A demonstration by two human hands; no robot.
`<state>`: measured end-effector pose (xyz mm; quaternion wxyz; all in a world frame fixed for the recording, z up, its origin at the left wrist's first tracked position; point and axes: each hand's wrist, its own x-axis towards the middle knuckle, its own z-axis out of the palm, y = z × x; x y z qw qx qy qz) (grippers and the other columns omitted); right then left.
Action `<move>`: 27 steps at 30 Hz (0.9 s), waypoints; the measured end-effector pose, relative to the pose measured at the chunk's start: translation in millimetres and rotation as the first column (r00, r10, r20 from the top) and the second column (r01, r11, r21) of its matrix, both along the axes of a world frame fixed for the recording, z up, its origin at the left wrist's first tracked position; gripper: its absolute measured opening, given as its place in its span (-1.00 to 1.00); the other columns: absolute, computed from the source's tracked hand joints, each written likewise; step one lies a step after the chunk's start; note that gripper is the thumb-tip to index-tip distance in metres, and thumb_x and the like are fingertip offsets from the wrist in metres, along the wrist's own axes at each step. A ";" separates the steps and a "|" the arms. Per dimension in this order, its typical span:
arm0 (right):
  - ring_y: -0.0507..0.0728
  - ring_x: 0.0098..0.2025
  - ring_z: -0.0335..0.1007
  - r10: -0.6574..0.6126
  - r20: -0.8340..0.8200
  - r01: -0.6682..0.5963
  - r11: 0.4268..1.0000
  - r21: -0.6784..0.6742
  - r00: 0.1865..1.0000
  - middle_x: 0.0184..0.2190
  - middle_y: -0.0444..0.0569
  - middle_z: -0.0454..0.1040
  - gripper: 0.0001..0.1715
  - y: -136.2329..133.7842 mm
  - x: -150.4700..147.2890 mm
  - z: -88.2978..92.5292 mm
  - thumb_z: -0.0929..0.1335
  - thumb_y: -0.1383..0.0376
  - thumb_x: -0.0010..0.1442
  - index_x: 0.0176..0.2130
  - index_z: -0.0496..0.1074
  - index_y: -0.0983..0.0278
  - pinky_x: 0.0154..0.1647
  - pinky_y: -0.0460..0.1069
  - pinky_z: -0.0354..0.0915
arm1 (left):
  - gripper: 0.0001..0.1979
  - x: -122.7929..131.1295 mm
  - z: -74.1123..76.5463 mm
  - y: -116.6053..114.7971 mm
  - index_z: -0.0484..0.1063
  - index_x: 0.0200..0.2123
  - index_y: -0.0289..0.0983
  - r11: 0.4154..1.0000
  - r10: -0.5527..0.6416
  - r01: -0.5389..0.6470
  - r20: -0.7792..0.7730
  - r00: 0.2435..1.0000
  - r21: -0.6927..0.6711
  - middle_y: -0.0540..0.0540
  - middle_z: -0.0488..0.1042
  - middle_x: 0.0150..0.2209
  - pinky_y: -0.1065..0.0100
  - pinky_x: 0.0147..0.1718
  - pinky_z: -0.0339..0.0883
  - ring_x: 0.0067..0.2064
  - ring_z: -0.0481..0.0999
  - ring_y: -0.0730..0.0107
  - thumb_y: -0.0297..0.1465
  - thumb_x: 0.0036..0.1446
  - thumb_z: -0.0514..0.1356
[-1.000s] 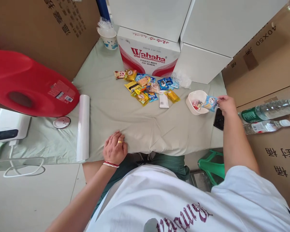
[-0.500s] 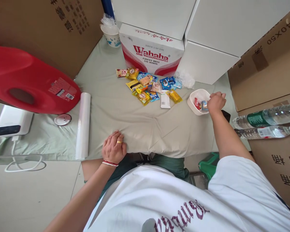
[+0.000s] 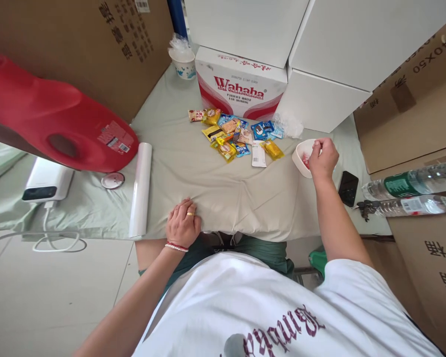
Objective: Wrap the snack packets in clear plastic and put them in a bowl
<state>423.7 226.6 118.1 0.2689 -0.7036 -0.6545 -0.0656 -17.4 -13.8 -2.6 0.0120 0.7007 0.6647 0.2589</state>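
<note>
My right hand (image 3: 324, 157) is closed at the right rim of a white bowl (image 3: 299, 159), its fingertips pinched together; what they hold, if anything, is hidden. A red-wrapped snack (image 3: 305, 160) shows inside the bowl. My left hand (image 3: 183, 223) rests on the cloth near the front edge, fingers lying flat and nothing visible in it. Left of the bowl lies a pile of small packaged snacks, among them a yellow packet (image 3: 272, 148), a white packet (image 3: 258, 154) and a blue packet (image 3: 259, 130).
A Wahaha box (image 3: 241, 89) stands behind the snacks, with crumpled clear plastic (image 3: 288, 125) beside it. At left are a red jug (image 3: 70, 124), a plastic roll (image 3: 140, 191) and a white device (image 3: 48, 181). A phone (image 3: 348, 189) and bottles (image 3: 409, 183) lie at right.
My right hand has shifted left and over the bowl's rim, uncovering more of the phone. The bowl looks tilted now. My left hand still rests on the cloth; the whole view has shifted slightly.
</note>
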 end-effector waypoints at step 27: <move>0.13 -0.06 0.53 0.474 -0.804 -0.880 0.459 -0.122 0.359 -0.13 -0.01 0.61 -0.73 -249.3 -191.4 -34.8 0.29 0.11 0.46 -0.13 0.52 0.17 0.06 0.04 0.44 | -0.41 80.4 80.6 5.6 0.44 -0.02 -0.22 0.722 0.457 0.550 0.886 0.077 -0.420 -0.08 0.56 -0.26 0.35 -0.36 0.47 -0.29 0.59 0.34 0.07 0.08 0.39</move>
